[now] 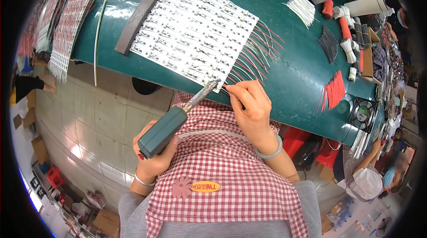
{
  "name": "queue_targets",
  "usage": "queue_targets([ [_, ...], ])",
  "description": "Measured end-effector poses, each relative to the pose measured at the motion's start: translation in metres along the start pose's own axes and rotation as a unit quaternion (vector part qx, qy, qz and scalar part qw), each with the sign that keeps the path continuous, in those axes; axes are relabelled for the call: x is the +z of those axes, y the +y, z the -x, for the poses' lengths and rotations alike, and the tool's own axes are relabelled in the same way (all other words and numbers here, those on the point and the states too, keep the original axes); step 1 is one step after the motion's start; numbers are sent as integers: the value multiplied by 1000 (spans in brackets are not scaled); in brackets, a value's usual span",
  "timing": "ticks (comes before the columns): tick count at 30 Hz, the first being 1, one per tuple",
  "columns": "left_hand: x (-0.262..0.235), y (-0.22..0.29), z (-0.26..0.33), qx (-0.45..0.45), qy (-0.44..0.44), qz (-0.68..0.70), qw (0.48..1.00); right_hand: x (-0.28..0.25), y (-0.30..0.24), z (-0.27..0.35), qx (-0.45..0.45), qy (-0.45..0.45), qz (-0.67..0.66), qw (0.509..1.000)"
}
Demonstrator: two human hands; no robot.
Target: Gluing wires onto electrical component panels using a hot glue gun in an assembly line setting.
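My left hand (pixel 157 160) is gripping an iron (pixel 163 131) at the white panel (pixel 195 29), while my right hand (pixel 253 104) is pinching a red wire (pixel 224 86) beside its tip.

- We see a smooth, glossy green tabletop (pixel 296 96).
- We note the hand tool's handle (pixel 163 132), of smooth green plastic; its metal barrel (pixel 199 98) looks rough and discoloured.
- We find the white strips (pixel 191 29) glossy, the brown bar (pixel 142 16) matt.
- We observe matt woven cloth in the checked apron (pixel 231 160), plastic coating on the loose red wires (pixel 334 90).
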State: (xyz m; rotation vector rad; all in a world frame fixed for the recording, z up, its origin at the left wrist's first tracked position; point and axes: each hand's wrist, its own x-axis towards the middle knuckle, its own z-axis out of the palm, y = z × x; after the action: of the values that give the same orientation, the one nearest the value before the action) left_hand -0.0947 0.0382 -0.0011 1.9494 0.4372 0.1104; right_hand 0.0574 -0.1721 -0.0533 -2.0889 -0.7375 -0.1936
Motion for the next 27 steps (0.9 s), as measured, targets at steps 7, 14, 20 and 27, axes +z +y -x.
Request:
queue_targets([
  [7, 0, -4, 1, 7, -12, -12, 1000, 0, 0, -2, -14, -6, 15, 1000],
  [14, 1, -6, 0, 21, -10, -17, 1000, 2, 0, -2, -19, -7, 25, 999],
  [20, 1, -8, 0, 40, 0, -29, 999, 3, 0, -2, -22, -3, 28, 999],
  [27, 1, -11, 6, 21, 26, 0, 999, 3, -1, -3, -20, 1, 30, 999],
])
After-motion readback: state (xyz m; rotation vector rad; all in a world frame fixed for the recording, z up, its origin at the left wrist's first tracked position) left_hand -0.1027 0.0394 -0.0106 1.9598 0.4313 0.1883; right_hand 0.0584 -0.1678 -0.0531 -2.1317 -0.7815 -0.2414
